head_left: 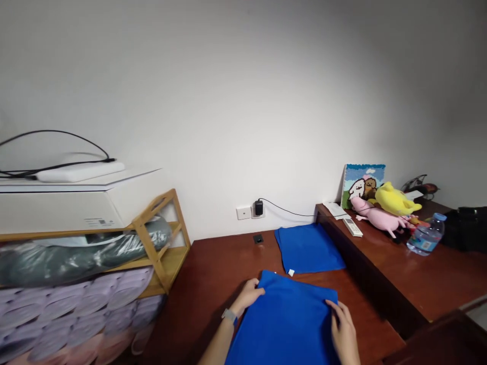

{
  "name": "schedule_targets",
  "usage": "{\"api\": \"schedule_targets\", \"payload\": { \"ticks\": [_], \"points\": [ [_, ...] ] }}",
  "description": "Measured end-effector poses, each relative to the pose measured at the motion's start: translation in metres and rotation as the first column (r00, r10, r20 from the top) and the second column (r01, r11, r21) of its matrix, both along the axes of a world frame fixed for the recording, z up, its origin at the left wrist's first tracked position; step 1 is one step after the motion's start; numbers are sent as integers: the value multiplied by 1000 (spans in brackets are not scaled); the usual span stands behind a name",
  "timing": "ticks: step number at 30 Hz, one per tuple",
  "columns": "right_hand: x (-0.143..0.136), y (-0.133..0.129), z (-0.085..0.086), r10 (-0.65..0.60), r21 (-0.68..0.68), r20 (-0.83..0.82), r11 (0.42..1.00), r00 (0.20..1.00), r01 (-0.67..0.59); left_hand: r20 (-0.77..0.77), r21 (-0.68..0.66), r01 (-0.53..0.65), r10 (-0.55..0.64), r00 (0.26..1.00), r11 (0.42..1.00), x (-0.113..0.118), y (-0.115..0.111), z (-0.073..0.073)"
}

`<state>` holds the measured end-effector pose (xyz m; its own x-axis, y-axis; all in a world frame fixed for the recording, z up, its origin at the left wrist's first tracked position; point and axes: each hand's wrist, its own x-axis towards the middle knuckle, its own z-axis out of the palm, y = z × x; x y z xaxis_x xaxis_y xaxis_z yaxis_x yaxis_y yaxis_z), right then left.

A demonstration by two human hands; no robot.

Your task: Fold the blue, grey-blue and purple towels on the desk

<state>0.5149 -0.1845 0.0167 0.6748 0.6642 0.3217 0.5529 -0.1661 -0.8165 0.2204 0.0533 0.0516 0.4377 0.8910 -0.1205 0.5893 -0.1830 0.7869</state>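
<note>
A blue cloth (pixel 285 324) spreads out between my hands over the reddish-brown table (pixel 213 274). My left hand (pixel 249 296) grips its left edge near the far corner, thumb on top. On the opposite side, my right hand (pixel 341 322) pinches the right edge close to the other far corner. The cloth's near part runs out of the bottom of the view. Just beyond it lies a second blue cloth (pixel 310 248), folded flat, with a small white tag (pixel 291 272) at its near edge.
To the right, a raised brown surface (pixel 388 268) carries a water bottle (pixel 428 235), a pink plush toy (pixel 380 217), a yellow plush toy (pixel 395 198), a remote control (pixel 352 227) and a picture (pixel 363 185). A wooden rack (pixel 155 253) holding slippers stands left. A charger (pixel 258 208) is plugged into the wall.
</note>
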Motion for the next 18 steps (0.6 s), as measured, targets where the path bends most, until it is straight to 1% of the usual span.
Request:
{"api": "schedule_targets", "payload": {
  "ticks": [2, 3, 5, 6, 7, 8, 10, 11, 12, 13, 14, 15, 16, 17, 18],
  "points": [
    [22, -2, 2, -24, 21, 18, 999, 1000, 24, 166, -67, 55, -43, 985, 996, 1, -12, -7],
    [34, 1, 5, -27, 36, 37, 999, 999, 26, 260, -87, 72, -47, 965, 994, 2, -17, -9],
    [63, 16, 17, -12, 79, 94, 997, 996, 5, 430, -96, 80, -31, 902, 992, 9, -19, -8],
    [79, 31, 29, 2, 105, 127, 994, 992, -16, 479, -78, 67, -21, 878, 995, 15, -14, -4],
    [94, 50, 44, 20, 128, 160, 991, 987, -40, 499, -44, 44, -16, 867, 998, 25, -6, 4],
    [109, 74, 63, 36, 143, 189, 988, 981, -64, 508, -1, 18, -15, 861, 1000, 37, 7, 15],
    [132, 131, 109, 61, 147, 224, 985, 973, -95, 516, 98, -28, -26, 856, 995, 67, 39, 44],
    [139, 160, 132, 66, 123, 231, 988, 971, -97, 507, 147, -49, -32, 861, 988, 83, 57, 58],
    [143, 186, 152, 46, 88, 232, 994, 972, -68, 475, 187, -68, -30, 880, 980, 99, 73, 71],
    [144, 208, 169, 5, 58, 229, 998, 973, -18, 426, 224, -87, -17, 905, 971, 113, 86, 81],
    [142, 225, 178, -33, 45, 228, 999, 973, 24, 379, 251, -100, -3, 925, 963, 123, 95, 87],
    [137, 235, 181, -61, 42, 232, 998, 971, 53, 337, 270, -106, 9, 941, 957, 128, 100, 87],
    [130, 238, 175, -71, 52, 239, 997, 968, 61, 310, 278, -107, 17, 951, 955, 127, 100, 82],
    [122, 234, 160, -63, 67, 243, 997, 968, 48, 289, 287, -100, 14, 957, 953, 120, 95, 71],
    [114, 225, 138, -39, 80, 239, 997, 970, 21, 265, 301, -90, 7, 964, 949, 107, 87, 54]
  ]
}}
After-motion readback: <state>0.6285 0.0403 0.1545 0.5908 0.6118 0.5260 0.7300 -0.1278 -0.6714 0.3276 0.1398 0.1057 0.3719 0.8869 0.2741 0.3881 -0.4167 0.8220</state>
